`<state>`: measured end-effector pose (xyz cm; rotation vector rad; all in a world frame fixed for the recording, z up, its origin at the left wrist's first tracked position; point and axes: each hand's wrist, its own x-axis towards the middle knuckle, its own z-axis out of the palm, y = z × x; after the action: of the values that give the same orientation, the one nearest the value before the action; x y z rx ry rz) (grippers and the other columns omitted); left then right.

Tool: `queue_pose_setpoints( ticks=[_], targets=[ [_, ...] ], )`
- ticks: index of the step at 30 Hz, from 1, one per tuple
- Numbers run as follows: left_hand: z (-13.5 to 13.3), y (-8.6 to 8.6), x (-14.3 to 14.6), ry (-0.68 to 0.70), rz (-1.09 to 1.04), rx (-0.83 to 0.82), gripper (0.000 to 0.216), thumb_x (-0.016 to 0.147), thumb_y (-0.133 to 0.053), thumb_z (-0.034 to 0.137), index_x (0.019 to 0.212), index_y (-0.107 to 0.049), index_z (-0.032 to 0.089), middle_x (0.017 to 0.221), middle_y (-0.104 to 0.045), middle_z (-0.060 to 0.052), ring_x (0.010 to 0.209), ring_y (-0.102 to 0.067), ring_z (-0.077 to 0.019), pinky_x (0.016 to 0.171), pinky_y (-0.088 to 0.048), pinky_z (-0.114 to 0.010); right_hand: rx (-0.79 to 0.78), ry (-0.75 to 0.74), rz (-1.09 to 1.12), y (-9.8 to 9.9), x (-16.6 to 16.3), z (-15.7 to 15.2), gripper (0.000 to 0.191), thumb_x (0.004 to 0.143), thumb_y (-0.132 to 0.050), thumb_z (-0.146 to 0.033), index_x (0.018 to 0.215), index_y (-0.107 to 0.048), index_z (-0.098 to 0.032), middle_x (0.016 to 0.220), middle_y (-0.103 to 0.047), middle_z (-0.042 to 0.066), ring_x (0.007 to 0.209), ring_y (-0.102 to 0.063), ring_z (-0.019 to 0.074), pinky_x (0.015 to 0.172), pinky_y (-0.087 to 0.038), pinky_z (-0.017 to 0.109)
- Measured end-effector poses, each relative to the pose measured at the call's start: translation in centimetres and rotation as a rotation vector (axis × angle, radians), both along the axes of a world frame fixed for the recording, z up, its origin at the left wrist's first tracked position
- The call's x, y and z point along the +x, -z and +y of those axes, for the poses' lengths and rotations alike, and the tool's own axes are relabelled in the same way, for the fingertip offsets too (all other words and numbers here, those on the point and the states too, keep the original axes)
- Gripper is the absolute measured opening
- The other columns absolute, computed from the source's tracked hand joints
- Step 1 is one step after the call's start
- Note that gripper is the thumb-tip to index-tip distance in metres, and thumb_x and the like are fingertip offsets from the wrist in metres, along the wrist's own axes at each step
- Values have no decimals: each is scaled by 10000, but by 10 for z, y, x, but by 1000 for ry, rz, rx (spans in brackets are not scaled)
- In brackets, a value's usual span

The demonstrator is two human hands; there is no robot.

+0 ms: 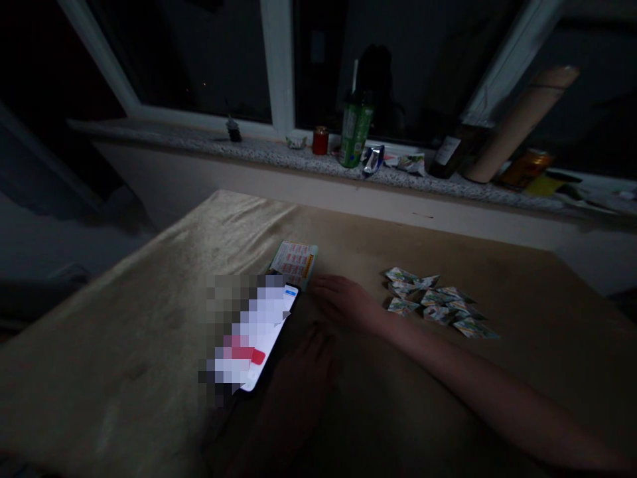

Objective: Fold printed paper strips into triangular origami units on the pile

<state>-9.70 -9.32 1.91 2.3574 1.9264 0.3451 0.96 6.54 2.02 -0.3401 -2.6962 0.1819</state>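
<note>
My right hand (338, 297) reaches in from the right and rests low over the table, its fingers stretched out toward the lower right corner of a flat printed booklet or card (294, 260). In deep shadow just below it is my left hand (309, 355); its fingers are too dark to make out. Beside the left hand, a phone (271, 335) with a bright white screen and a red button lies at a slant, its left part covered by pixel blocks. Several folded, patterned paper pieces (435, 305) with pointed corners lie to the right of my right hand.
A beige cloth covers the table (149, 318). Behind it, a stone windowsill (189, 143) bears a red jar (320, 141), a green cup with a straw (354, 133), a dark bottle (445, 153), a leaning tube (522, 126) and an orange can (528, 167). The light is dim.
</note>
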Motion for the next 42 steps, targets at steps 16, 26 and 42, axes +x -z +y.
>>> queue_pose_setpoints(
  ticks=[16,26,42],
  targets=[
    [-1,-11,5,15,-32,-75,385,854,-443,138,1235,-496,136,1318,-483,-115,1215,-434,-249,942,-438,-389,339,-21,-116,12,-35,20,287,889,-437,-203,1100,-598,-95,1177,-599,127,1085,-549,213,993,-371,353],
    [-4,-5,1,-92,-61,-48,427,866,-431,215,1283,-433,122,1371,-401,-155,1263,-357,-289,985,-371,-462,335,28,-126,9,-36,12,285,885,-460,-236,1095,-596,-99,1157,-612,122,1044,-574,219,959,-409,350],
    [-5,7,-2,-88,-62,17,447,876,-428,235,1307,-383,126,1375,-395,-156,1266,-349,-291,987,-355,-484,417,6,-197,4,-26,0,241,838,-512,-90,1065,-591,-69,1105,-627,170,1017,-591,237,889,-459,363]
  ],
)
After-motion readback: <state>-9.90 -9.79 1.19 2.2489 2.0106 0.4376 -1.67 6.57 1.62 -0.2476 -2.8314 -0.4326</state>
